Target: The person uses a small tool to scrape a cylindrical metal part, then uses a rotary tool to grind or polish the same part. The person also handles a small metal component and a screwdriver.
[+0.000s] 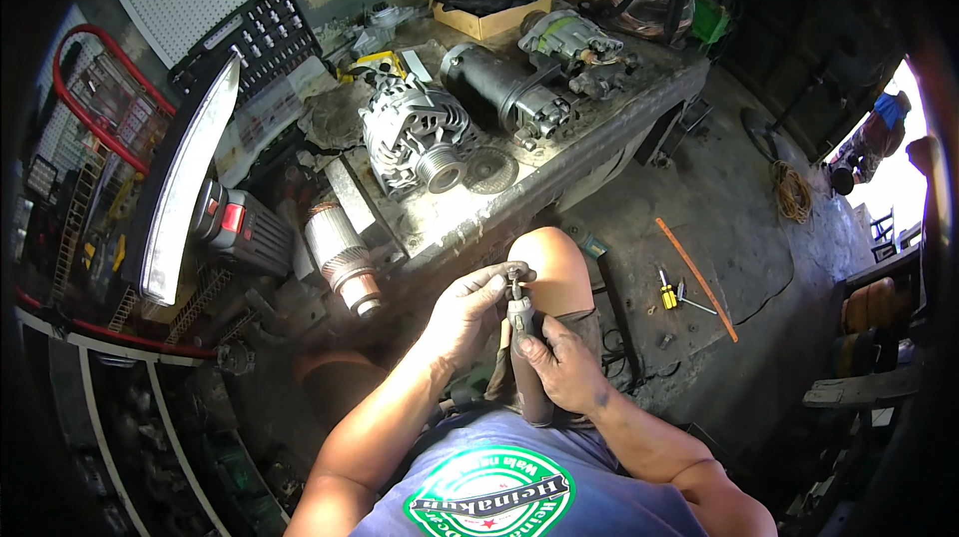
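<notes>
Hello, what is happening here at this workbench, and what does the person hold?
A person sits at a cluttered workbench and works over a raised knee. The right hand grips a small grey rotary tool, tip pointing up. The left hand pinches a small metal part against that tip. On the bench lie an alternator, a dark starter motor and a round disc. A yellow-handled screwdriver lies on the floor.

Dim workshop, blown-out daylight at right, glaring light bar, dark fisheye-warped edges
</notes>
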Motion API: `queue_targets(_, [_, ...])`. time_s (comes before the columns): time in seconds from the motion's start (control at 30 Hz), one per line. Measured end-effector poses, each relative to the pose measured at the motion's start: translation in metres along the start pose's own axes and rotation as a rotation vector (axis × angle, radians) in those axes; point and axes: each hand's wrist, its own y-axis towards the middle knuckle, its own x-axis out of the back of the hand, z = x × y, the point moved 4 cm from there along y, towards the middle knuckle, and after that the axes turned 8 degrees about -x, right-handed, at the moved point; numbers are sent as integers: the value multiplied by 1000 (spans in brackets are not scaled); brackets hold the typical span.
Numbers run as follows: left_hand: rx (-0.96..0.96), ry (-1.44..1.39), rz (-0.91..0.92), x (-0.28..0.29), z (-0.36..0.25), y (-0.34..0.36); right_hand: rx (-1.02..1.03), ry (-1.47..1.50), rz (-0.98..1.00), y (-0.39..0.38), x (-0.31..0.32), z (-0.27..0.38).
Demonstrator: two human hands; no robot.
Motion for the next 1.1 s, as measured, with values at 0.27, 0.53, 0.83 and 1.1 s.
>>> queue_targets(0.27, [-24,46,-52,12,16,10,-30,11,1,15,4,-7])
queue_targets(0.53, [-27,80,-125,16,18,14,-44,-51,-3,21,6,-4])
queue_targets(0.83, [-85,60,-199,27,20,12,-27,-313,-117,34,-3,8])
queue_targets(1.1, [-17,-234,-227,36,28,-2,-255,70,253,57,11,13])
